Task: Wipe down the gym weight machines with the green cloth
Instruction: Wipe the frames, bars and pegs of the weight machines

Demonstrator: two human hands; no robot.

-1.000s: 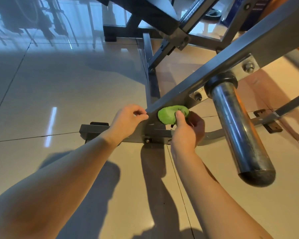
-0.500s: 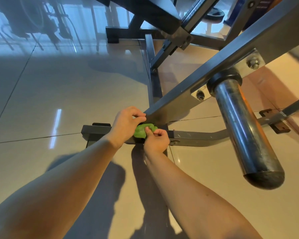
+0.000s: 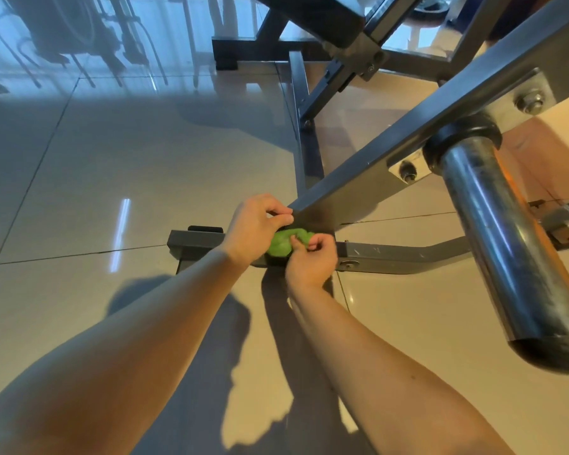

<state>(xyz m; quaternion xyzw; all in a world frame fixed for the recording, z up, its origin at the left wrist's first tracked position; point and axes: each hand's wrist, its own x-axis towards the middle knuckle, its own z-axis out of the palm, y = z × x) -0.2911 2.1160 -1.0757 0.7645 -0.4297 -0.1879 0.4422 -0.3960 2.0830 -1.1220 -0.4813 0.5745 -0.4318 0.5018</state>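
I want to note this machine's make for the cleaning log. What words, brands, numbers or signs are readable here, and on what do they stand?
None: no readable text shows anywhere in this view.
On the base bar: faint pale marks, seemingly scratches, not letters.
On the slanted beam, the weight post and the green cloth: no label, brand or number visible.

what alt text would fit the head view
Seen from above, a right hand pinches a bunched green cloth at a weight machine's base bar, the left hand curled beside it. A steel weight peg juts at right above glossy floor tiles.
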